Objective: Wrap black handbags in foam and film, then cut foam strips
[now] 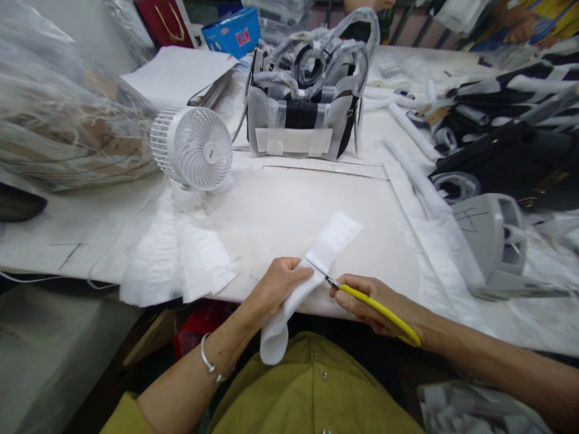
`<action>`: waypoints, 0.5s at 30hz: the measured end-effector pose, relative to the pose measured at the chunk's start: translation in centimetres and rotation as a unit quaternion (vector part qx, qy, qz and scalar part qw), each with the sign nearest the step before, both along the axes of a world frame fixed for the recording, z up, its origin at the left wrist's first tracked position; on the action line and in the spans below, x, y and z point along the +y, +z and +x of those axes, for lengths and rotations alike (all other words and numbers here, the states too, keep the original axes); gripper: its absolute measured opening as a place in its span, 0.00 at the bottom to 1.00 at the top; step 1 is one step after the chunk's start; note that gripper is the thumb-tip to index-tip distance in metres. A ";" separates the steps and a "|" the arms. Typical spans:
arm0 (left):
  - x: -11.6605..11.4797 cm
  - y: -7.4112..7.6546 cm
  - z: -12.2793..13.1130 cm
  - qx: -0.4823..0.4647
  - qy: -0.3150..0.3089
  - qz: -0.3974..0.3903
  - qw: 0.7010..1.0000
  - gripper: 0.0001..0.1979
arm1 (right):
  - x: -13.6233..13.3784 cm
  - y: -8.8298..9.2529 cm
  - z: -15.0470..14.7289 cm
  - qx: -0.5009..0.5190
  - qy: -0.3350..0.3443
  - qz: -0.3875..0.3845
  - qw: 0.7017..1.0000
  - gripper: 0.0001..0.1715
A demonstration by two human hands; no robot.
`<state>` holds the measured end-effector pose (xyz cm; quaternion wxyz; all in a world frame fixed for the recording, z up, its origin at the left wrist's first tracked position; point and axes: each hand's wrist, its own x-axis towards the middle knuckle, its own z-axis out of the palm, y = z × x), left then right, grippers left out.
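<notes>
My left hand (287, 277) pinches a folded strip of white foam-like wrapping (332, 238) near the table's front edge. One end of the strip lies on the table, and the other loops down over the edge towards my shirt. Yellow-handled scissors (380, 310) are gripped in my right hand (368, 298), palm side partly hidden. Their blades lie across the strip just beside my left fingertips. Whether the blades have cut into it I cannot tell.
A white fan (199, 147) stands left of several white sheets (176, 253). Behind is a wrapped handbag (303, 120); black bags (520, 150) pile up at right beside a grey tape dispenser-like device (491, 241). A plastic-wrapped bundle (72, 120) fills the left. Another person's hand (522, 27) shows far right.
</notes>
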<state>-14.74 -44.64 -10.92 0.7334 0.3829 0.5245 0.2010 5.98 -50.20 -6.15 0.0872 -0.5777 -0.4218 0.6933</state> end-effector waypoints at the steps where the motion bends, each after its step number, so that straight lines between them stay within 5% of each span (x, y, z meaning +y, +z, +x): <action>1: 0.0 0.0 0.0 -0.004 0.004 -0.008 1.000 0.14 | 0.0 -0.1 0.0 0.001 -0.006 -0.007 1.000 0.32; 15: 0.0 0.5 0.3 -0.037 0.012 -0.044 0.998 0.11 | 1.0 -1.7 -0.5 0.057 -0.045 0.013 0.997 0.29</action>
